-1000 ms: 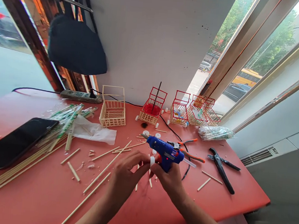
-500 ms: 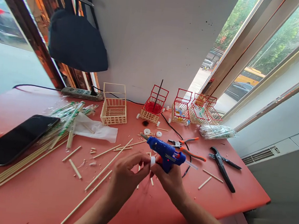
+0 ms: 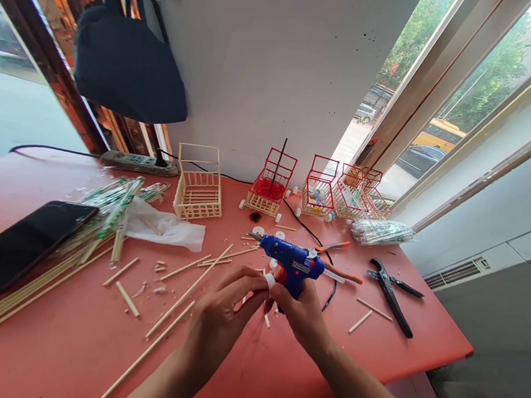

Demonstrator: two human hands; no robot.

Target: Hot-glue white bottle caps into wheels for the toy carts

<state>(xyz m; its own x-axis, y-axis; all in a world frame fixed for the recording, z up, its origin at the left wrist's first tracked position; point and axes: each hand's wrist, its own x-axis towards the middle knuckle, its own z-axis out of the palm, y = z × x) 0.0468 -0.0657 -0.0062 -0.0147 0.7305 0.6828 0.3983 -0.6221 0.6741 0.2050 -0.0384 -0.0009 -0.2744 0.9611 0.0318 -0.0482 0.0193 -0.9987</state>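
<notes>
My right hand (image 3: pixel 300 312) grips the handle of a blue glue gun (image 3: pixel 290 261), nozzle pointing left, over the red table (image 3: pixel 68 343). Beside it, my left hand (image 3: pixel 221 310) pinches a small white disc (image 3: pixel 269 281) with its fingertips, and the right fingers touch the disc too. Loose wooden sticks (image 3: pixel 185 294) lie under and left of my hands. Two more white discs (image 3: pixel 258 231) sit on the table behind the gun.
An unpainted stick basket (image 3: pixel 199 186) and several red-framed stick carts (image 3: pixel 271 190) stand along the back wall. Orange-handled pliers (image 3: pixel 334 262) and black cutters (image 3: pixel 390 295) lie to the right. A phone (image 3: pixel 21 244), a stick bundle and a white tissue (image 3: pixel 163 230) lie left.
Both hands and the glue gun stay together near the table's front middle; the view has shifted slightly, and the disc stays pinched between the fingers.
</notes>
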